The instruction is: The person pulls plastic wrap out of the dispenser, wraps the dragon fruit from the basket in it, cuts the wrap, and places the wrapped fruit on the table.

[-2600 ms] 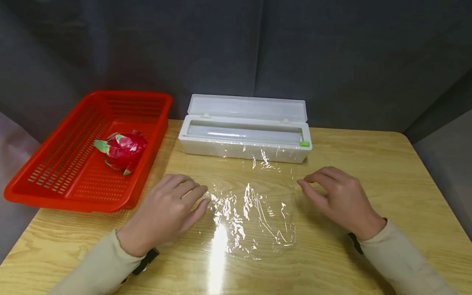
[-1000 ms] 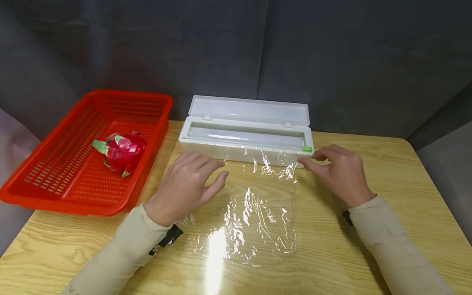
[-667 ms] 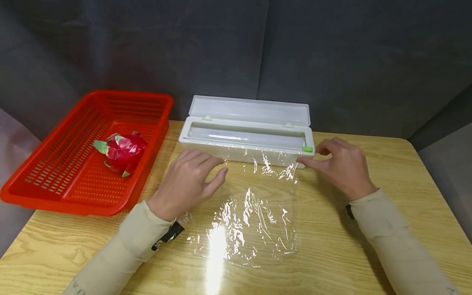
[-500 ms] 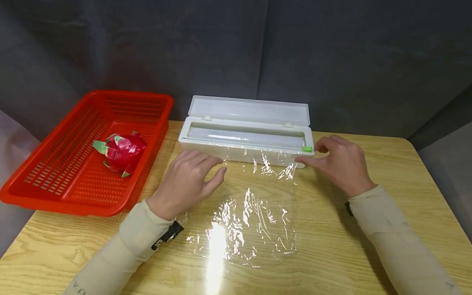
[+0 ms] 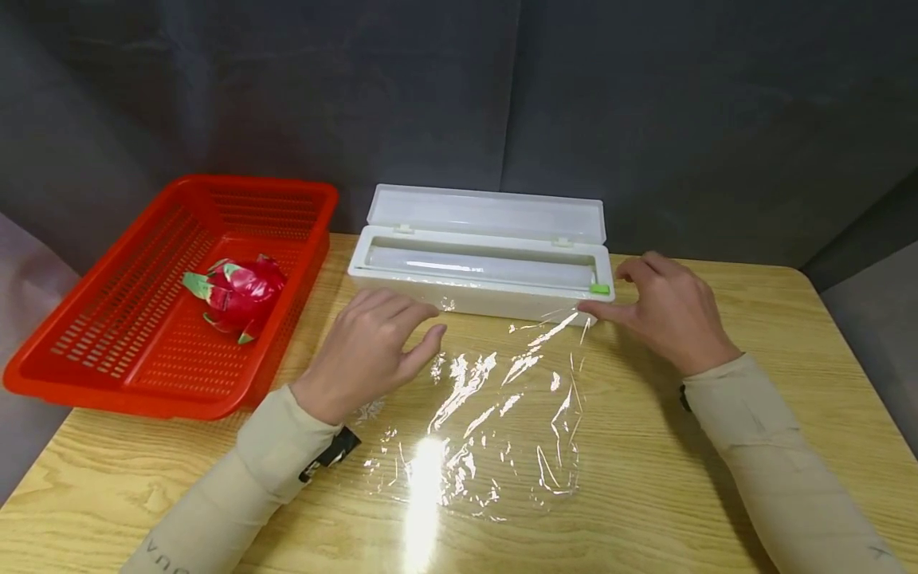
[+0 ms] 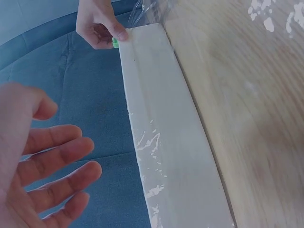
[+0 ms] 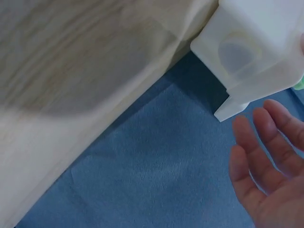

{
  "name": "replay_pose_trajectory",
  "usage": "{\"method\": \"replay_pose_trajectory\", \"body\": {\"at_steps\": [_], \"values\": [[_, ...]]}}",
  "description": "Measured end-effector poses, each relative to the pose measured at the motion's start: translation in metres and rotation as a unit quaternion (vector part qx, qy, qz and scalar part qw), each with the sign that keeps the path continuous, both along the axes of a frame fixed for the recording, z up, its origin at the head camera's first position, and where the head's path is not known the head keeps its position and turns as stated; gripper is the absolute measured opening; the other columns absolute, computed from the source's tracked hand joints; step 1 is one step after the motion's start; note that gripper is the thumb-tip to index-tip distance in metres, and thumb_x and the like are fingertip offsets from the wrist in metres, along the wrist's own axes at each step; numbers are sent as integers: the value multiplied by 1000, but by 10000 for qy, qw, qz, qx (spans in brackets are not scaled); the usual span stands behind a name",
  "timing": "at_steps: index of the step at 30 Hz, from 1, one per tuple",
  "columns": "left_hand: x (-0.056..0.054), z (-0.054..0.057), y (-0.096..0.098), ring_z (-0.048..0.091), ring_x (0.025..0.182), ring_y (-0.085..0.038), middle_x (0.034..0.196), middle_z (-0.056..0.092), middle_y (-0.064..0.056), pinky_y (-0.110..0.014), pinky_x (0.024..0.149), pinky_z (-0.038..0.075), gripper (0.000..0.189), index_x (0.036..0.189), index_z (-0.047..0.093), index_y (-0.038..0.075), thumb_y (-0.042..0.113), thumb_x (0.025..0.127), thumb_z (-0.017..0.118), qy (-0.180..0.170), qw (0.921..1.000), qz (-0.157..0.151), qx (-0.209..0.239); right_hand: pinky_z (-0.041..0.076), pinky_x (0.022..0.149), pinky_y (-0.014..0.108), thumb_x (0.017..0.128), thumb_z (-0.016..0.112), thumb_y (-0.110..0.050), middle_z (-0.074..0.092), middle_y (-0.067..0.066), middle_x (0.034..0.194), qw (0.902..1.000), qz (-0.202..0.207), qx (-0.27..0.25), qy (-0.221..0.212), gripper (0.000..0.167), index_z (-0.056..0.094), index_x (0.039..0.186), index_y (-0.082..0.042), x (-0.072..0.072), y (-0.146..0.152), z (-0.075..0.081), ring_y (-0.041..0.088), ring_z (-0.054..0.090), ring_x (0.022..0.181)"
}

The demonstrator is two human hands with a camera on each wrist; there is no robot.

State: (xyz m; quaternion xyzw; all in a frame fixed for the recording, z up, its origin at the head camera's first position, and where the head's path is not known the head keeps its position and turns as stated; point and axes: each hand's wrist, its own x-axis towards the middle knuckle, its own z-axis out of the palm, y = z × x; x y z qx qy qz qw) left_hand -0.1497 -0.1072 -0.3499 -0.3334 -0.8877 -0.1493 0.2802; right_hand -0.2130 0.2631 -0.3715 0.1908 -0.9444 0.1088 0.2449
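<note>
A white plastic wrap dispenser box [image 5: 466, 299] stands at the back of the table with its lid raised and a roll [image 5: 480, 265] inside. Clear plastic wrap [image 5: 466, 399] runs from its front over the wood, creased in slanting lines. At the box's right end, my right hand [image 5: 670, 315] presses its thumb on the front corner; its other fingers curve apart beside the green slider [image 5: 600, 289]. My left hand [image 5: 369, 351] hovers with loose fingers over the wrap's left side, holding nothing. In the left wrist view its relaxed fingers [image 6: 57, 161] are apart from the box.
On the left a red plastic basket [image 5: 161, 402] holds a pink dragon fruit [image 5: 244, 295] with green tips. A dark curtain [image 5: 681, 119] hangs behind the table [image 5: 688, 494].
Both hands have moved toward the box, the right hand reaching its right corner. Its index finger has since lifted away from the thumb. The wrap's creases now slant toward the right thumb.
</note>
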Motion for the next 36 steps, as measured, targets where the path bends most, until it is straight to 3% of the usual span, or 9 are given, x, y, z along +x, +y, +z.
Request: {"method": "replay_pose_trajectory", "body": {"at_steps": [4, 8, 11, 15, 24, 29, 36], "values": [[-1, 1, 3, 76, 92, -25, 98, 81, -6, -41, 88, 60, 21, 102, 79, 8, 25, 93, 72, -21, 10000, -23, -49, 49, 54, 46, 65, 93, -53, 70, 19, 91, 9997, 12, 206, -157, 77, 71, 113, 3, -3, 1, 2, 32, 59, 66], [-2, 1, 4, 75, 91, -25, 96, 81, -7, -42, 89, 60, 21, 101, 79, 8, 26, 93, 71, -34, 10000, -38, -68, 55, 69, 56, 67, 91, -55, 71, 27, 105, 9989, -6, 367, -282, 89, 64, 128, 4, -5, 2, 3, 43, 66, 85], [-2, -1, 4, 75, 92, -26, 96, 81, -7, -42, 90, 60, 21, 100, 79, 7, 26, 94, 71, -67, 9999, -40, -75, 55, 82, 61, 68, 89, -55, 69, 31, 119, 9985, 111, 461, -292, 96, 60, 137, 6, -7, 2, 3, 48, 66, 102], [-2, -1, 4, 75, 94, -26, 98, 81, -6, -42, 92, 60, 21, 101, 79, 8, 26, 94, 70, -99, 9999, -26, -131, 52, 93, 62, 70, 87, -54, 67, 29, 130, 9980, 332, 516, -172, 98, 57, 141, 7, -9, 3, 1, 49, 64, 111], [-3, 1, 4, 76, 96, -27, 100, 81, -7, -43, 94, 59, 24, 103, 79, 8, 28, 95, 69, -102, 9995, -71, -294, 52, 86, 63, 76, 82, -60, 69, 24, 125, 9971, 236, 702, -196, 87, 64, 131, 4, -10, 4, 0, 46, 64, 109], [-4, 0, 4, 75, 94, -26, 98, 81, -6, -42, 93, 60, 23, 103, 79, 8, 28, 96, 68, -67, 9992, -65, -390, 51, 80, 63, 79, 77, -62, 69, 24, 115, 9964, 158, 778, -300, 76, 66, 121, 1, -9, 2, -1, 46, 64, 102], [-4, 0, 4, 75, 95, -25, 98, 81, -5, -41, 93, 60, 23, 103, 79, 8, 27, 96, 68, -65, 9988, -72, -472, 50, 73, 57, 82, 72, -62, 69, 23, 106, 9948, 125, 880, -492, 75, 64, 119, 3, -11, 1, -3, 43, 63, 92]]}}
